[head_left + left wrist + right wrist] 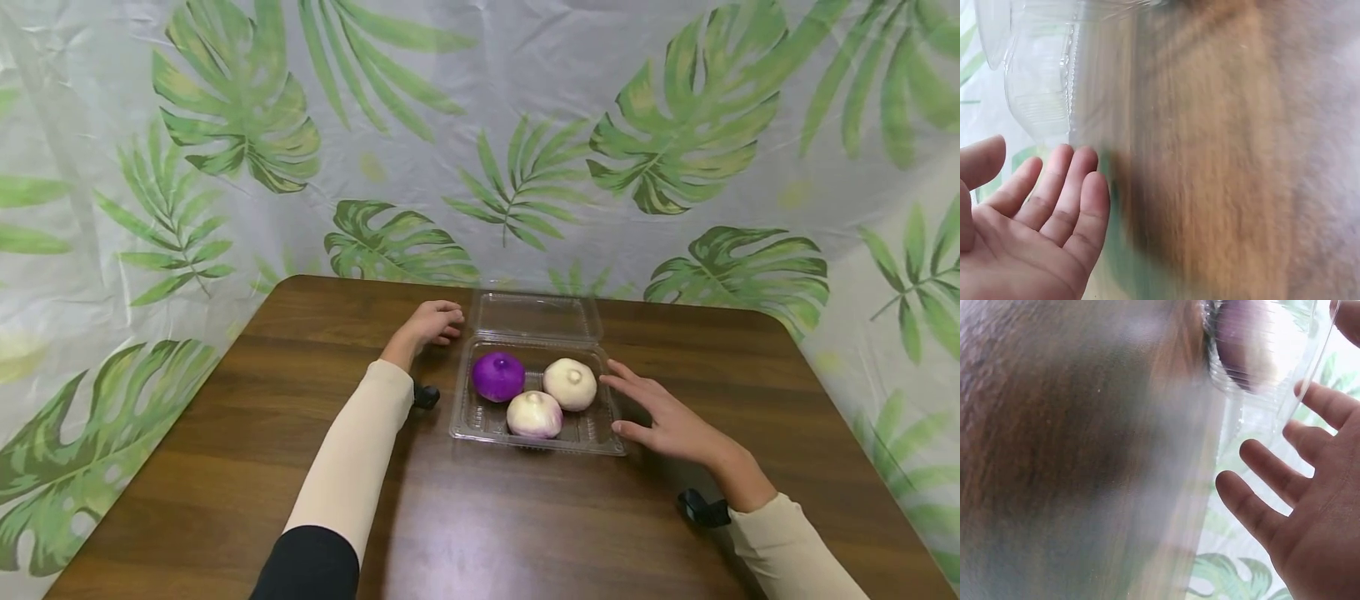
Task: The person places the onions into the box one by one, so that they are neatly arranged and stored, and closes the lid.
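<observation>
On the table stands a clear plastic clamshell container, its hinged lid lying back toward the wall. Inside its tray are a purple round vegetable, onion-like in shape, a white one and a white one tinged purple. My left hand is beside the container's back left corner, fingers relaxed and holding nothing. At the right side, my right hand spreads its fingers, with fingertips right at the rim. In the right wrist view those fingertips overlap the container wall.
The brown wooden table has rounded far corners. Behind it hangs a pale curtain printed with green leaves. A black wrist strap shows on the right wrist, and a dark wrist device on the left.
</observation>
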{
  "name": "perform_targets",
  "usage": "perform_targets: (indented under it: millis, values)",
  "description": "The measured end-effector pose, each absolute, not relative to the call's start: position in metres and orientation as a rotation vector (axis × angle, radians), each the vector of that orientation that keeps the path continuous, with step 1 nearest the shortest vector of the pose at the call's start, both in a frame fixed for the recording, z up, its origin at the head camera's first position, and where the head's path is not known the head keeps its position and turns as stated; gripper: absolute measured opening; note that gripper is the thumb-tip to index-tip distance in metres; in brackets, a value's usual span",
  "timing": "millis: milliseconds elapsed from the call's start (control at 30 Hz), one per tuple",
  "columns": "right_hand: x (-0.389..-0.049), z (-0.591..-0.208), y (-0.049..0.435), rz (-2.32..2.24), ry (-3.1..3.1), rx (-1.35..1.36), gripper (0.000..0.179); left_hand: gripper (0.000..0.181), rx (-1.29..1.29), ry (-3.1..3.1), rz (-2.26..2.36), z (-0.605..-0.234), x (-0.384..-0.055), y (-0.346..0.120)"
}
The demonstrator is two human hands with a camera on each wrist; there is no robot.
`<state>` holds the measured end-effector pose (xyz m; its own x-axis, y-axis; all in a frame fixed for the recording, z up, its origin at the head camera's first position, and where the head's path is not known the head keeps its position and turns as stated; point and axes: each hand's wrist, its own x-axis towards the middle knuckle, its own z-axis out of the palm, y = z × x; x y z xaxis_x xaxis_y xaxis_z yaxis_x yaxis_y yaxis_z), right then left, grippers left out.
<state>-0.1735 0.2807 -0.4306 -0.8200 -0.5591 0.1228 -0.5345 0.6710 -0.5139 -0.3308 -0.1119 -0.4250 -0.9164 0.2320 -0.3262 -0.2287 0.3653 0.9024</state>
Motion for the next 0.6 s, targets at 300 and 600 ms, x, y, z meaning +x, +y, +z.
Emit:
perform_targets:
  millis: [300, 600]
  values:
    - [-0.173, -0.431, 0.28, -0.862, 2.841, -0.957, 0.064, 0.049, 0.042, 2.177, 1.503, -0.418, -0.335, -0.104]
    - [-0.174, -0.432, 0.28, -0.847, 2.84, -0.945, 0.065, 0.051, 0.018, 2.214, 1.524, -0.42, -0.335, -0.091]
